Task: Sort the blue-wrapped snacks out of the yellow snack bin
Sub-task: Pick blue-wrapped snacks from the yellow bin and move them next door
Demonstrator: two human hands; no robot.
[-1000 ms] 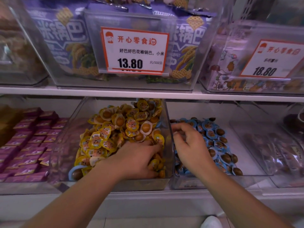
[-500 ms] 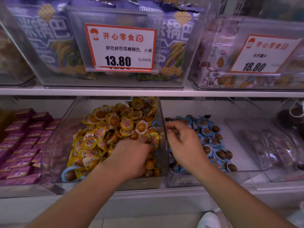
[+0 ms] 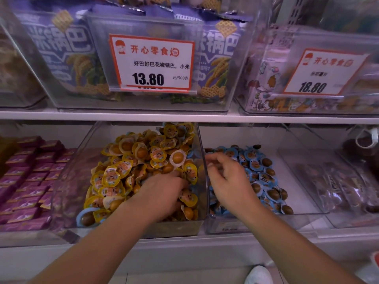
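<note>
The left hand (image 3: 164,193) is dug palm-down into the yellow snack bin (image 3: 67,181), a clear plastic bin heaped with yellow-wrapped snacks (image 3: 155,154). Its fingers are buried among the wrappers toward the bin's 3 o'clock wall, so I cannot tell whether they are closed on anything. One blue-wrapped snack (image 3: 87,217) lies at the bin's 7 o'clock corner against the front wall, well apart from that hand; a sliver of another blue wrapper (image 3: 190,153) shows at the 2 o'clock edge of the pile, against the side wall.

The right hand (image 3: 227,175) is over the neighbouring clear bin (image 3: 303,181), at 3 o'clock from the yellow one, which holds the blue-wrapped snack pile (image 3: 264,179). Its fingers are loosely curled with the tips drawn together near the dividing wall; whether they pinch a snack cannot be made out.

On the shelf (image 3: 184,116) above, at 12 o'clock, a price tag (image 3: 151,63) reads 13.80 in front of purple crisp bags (image 3: 57,48). Purple packets (image 3: 26,177) fill the bin at 9 o'clock.
</note>
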